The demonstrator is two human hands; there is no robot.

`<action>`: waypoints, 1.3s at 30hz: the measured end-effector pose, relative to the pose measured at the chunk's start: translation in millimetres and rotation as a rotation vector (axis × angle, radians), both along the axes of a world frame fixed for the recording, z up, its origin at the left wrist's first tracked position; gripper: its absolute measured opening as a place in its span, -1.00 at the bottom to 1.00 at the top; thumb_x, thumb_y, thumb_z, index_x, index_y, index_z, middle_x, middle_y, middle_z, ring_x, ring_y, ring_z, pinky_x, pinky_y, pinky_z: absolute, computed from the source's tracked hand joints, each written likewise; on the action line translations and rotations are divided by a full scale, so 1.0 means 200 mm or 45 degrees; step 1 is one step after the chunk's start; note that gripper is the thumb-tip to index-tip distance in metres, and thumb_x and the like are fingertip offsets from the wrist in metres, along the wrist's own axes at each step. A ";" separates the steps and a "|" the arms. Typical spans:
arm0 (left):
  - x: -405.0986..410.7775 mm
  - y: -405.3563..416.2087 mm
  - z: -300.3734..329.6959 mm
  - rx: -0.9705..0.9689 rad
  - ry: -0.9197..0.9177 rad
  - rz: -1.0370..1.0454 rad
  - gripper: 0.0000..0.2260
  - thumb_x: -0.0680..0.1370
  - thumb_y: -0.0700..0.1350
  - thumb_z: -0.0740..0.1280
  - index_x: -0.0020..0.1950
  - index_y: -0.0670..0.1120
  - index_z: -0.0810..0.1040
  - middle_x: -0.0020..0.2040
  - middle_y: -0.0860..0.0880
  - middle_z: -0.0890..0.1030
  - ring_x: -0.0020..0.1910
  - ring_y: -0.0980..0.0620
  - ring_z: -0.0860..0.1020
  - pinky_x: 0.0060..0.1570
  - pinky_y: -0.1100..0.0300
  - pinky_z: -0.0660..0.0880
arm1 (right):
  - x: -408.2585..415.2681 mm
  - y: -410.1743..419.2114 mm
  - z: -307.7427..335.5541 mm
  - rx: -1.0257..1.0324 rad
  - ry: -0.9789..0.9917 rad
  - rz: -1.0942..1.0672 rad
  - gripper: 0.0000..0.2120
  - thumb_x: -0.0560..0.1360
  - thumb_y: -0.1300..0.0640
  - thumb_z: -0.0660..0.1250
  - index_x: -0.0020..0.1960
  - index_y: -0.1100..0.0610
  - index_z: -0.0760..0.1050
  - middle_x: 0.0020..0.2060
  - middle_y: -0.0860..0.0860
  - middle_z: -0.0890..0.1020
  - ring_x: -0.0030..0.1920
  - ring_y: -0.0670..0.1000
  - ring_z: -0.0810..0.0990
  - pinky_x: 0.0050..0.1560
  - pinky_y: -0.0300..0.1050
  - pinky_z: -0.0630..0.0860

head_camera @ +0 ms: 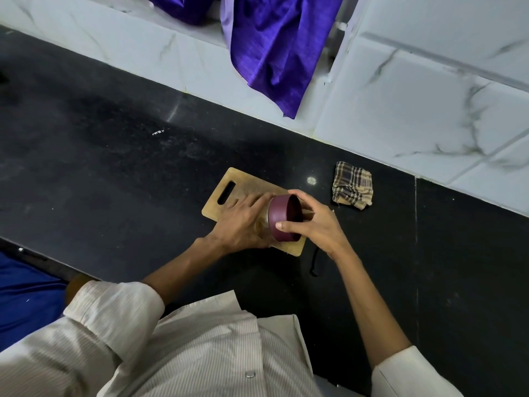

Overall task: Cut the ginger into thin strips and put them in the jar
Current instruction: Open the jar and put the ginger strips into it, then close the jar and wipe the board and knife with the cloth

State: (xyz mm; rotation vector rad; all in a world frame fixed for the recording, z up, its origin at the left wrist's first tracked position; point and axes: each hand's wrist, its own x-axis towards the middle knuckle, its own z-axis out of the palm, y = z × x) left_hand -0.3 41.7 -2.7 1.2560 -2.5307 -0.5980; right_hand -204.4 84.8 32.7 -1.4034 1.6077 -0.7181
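Note:
A clear glass jar (262, 224) lies tilted on its side over a wooden cutting board (229, 181) on the black counter. My left hand (239, 224) grips the jar's body from the left. A maroon lid (282, 222) sits at the jar's mouth, and my right hand (315, 223) grips this lid with thumb and fingers curled round its rim. Pale brownish bits show faintly through the glass; I cannot tell them apart as ginger strips. No knife is visible.
A folded checked cloth (353, 189) lies on the counter right of the board. A black cord (315, 263) lies below my right wrist. Purple fabric (274, 53) hangs over the white marble wall behind. Blue cloth (25, 299) shows at lower left.

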 end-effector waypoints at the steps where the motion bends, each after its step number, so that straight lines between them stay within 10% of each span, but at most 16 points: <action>1: 0.00 -0.01 -0.01 0.004 0.007 0.004 -0.05 0.28 0.27 0.49 0.52 -0.02 0.14 0.42 -0.08 0.35 0.39 -0.08 0.34 0.36 -0.10 0.29 | 0.00 -0.01 0.00 0.024 -0.018 0.014 -0.26 0.25 -0.15 0.62 0.36 -0.28 0.41 0.28 -0.12 0.49 0.31 -0.04 0.46 0.33 0.05 0.48; 5: -0.02 -0.08 -0.02 0.078 0.131 0.078 -0.06 0.23 0.32 0.45 0.48 0.02 0.16 0.39 -0.04 0.37 0.38 -0.06 0.33 0.30 -0.15 0.37 | -0.01 -0.08 -0.02 0.082 -0.125 0.023 -0.16 0.25 -0.19 0.58 0.43 -0.29 0.27 0.38 -0.04 0.36 0.38 0.01 0.38 0.38 0.12 0.43; 12: -0.10 -0.29 0.07 0.222 0.309 0.104 -0.01 0.25 0.15 0.58 0.52 -0.05 0.13 0.45 -0.08 0.31 0.37 -0.04 0.36 0.33 0.07 0.35 | -0.03 -0.26 -0.02 -0.053 -0.169 -0.116 -0.13 0.35 -0.01 0.59 0.50 -0.12 0.16 0.39 -0.09 0.33 0.34 -0.06 0.39 0.15 -0.31 0.40; 26: -0.34 -0.96 0.05 0.243 -0.086 0.255 -0.16 0.46 0.11 0.43 0.57 -0.07 0.00 0.53 -0.13 0.17 0.51 -0.13 0.14 0.39 -0.17 0.22 | -0.21 -1.08 -0.07 -0.170 0.599 -0.235 -0.09 0.31 -0.03 0.61 0.49 0.04 0.18 0.36 0.17 0.34 0.31 0.25 0.43 0.27 0.13 0.47; 39: -0.34 -0.95 0.05 0.263 -0.242 0.166 -0.23 0.48 0.09 0.41 0.55 -0.09 0.08 0.51 -0.14 0.22 0.48 -0.16 0.20 0.39 -0.18 0.25 | -0.22 -1.11 -0.09 -0.063 0.616 -0.194 -0.02 0.37 -0.09 0.55 0.57 0.06 0.04 0.47 0.18 0.23 0.41 0.28 0.33 0.36 0.21 0.38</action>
